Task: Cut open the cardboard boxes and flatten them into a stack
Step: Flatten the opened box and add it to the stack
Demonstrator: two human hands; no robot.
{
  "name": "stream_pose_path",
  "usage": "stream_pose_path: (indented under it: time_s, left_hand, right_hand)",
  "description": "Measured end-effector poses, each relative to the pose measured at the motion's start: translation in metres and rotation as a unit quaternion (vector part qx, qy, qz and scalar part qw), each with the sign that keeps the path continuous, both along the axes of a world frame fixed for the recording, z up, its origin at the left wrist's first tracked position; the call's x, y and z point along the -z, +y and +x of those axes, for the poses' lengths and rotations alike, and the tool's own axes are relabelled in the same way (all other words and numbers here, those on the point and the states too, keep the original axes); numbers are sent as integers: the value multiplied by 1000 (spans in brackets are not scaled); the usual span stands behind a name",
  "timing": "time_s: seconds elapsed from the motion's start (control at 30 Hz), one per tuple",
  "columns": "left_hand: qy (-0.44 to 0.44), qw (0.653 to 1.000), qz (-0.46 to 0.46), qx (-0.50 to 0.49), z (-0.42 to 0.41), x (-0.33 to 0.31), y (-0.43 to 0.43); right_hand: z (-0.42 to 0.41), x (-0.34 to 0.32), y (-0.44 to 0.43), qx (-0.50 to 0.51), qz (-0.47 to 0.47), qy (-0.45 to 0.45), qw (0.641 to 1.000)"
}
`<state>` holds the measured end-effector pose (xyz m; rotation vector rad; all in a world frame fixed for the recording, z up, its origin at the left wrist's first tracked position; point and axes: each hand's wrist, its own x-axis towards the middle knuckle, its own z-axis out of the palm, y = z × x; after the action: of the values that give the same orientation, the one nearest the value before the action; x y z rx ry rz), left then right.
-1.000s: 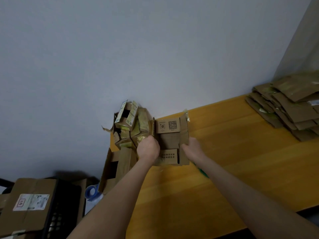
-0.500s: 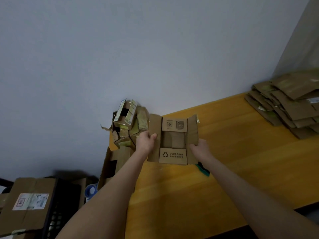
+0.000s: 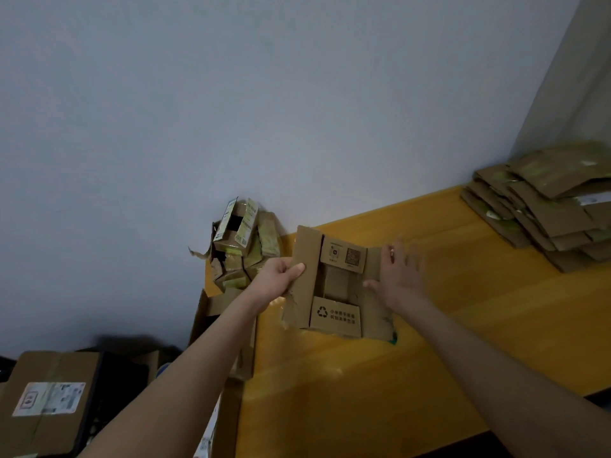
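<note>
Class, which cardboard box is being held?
The spread-open box with the recycling symbol, its flap gripped by the left hand; the heaped boxes and the flattened stack lie untouched.

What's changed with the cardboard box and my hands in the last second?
The brown cardboard box opened from half folded to spread on the yellow wooden table. The right hand released its grip and lies open on the right flap. The left hand still pinches the left flap. The flattened cardboard stack and small-box pile stayed put.

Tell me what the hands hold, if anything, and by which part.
The left hand pinches the opened cardboard box by its left flap; the right hand is open over its right flap, gripping nothing.
</note>
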<state>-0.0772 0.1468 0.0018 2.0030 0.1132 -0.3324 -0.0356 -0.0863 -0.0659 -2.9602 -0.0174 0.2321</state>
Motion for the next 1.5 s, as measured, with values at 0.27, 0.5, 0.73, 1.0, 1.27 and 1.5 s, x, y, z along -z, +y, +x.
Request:
stream_pose_path:
  time_s: [0.27, 0.5, 0.73, 1.0, 1.27, 1.5]
  left_hand:
    - [-38, 985, 104, 133, 19, -31, -18]
    - [-69, 955, 267, 104, 26, -34, 14]
    - [-171, 894, 343, -233, 20, 0, 20]
    - [81, 953, 101, -275, 6, 31, 24]
    - [42, 962, 155, -222, 8, 27, 24]
    - [47, 976, -148, -151, 1, 21, 53]
  right_hand:
    - [6, -28, 22, -66, -81, -55, 993]
    - [9, -35, 11, -59, 245, -8, 968]
    - [-5, -36, 29, 17, 321, -57, 945]
    - [-22, -40, 30, 6, 427, -34, 904]
    - [-24, -36, 25, 59, 521, 26, 851]
    - [-17, -15, 2, 216, 621, 64, 751]
